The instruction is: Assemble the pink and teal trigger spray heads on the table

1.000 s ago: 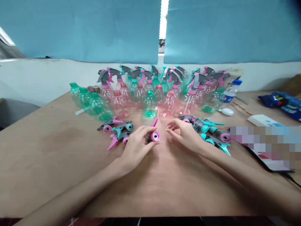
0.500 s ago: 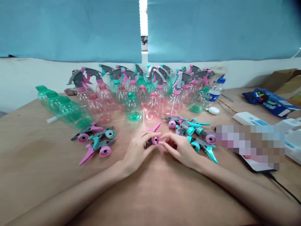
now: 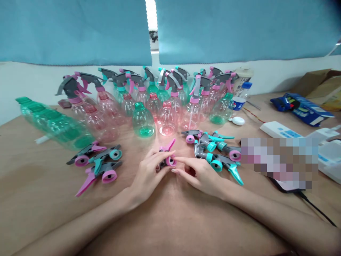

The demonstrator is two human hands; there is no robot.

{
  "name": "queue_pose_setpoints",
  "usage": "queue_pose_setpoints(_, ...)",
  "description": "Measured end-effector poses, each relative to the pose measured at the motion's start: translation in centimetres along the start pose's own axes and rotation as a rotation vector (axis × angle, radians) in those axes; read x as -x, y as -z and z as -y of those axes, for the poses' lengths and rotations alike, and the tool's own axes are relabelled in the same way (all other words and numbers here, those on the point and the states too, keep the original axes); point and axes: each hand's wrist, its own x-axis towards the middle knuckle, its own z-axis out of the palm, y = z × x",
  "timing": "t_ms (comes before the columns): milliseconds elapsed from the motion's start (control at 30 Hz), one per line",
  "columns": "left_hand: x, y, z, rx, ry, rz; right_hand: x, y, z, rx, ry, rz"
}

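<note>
My left hand [image 3: 147, 173] is closed around a grey and pink trigger spray head [image 3: 171, 161], low over the table. Its pink collar faces me and its pink trigger points up and away. From the other side, the index finger and thumb of my right hand [image 3: 204, 175] pinch at the collar's rim. Left of my hands lie several loose spray heads [image 3: 109, 175] in pink and turquoise. More loose spray heads [image 3: 216, 165] lie just beyond my right hand. Straight ahead stand an open green bottle [image 3: 144, 122] and an open pink bottle [image 3: 167, 121].
Behind are rows of bottles with sprayers fitted [image 3: 173, 85]. Green bottles [image 3: 53, 121] lean at the left. To the right are a blurred-out phone with a cable [image 3: 319, 209], a power strip [image 3: 282, 129], a blue packet [image 3: 309, 110] and a blue-capped drink bottle [image 3: 241, 97].
My view has turned slightly, so most of the scene sits further left. The right index finger and thumb have moved slightly apart around the collar. The left hand keeps its hold.
</note>
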Motion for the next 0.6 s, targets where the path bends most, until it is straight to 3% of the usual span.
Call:
queue_pose_setpoints(200,0.06,-0.19,0.25,0.025,-0.017,0.021,0.17,-0.06,-0.13,-0.032,0.032,0.030)
queue_pose_setpoints(600,-0.27,0.11,0.51,0.113,0.011,0.150,0.27,0.13,-0.33,-0.013,-0.035,0.008)
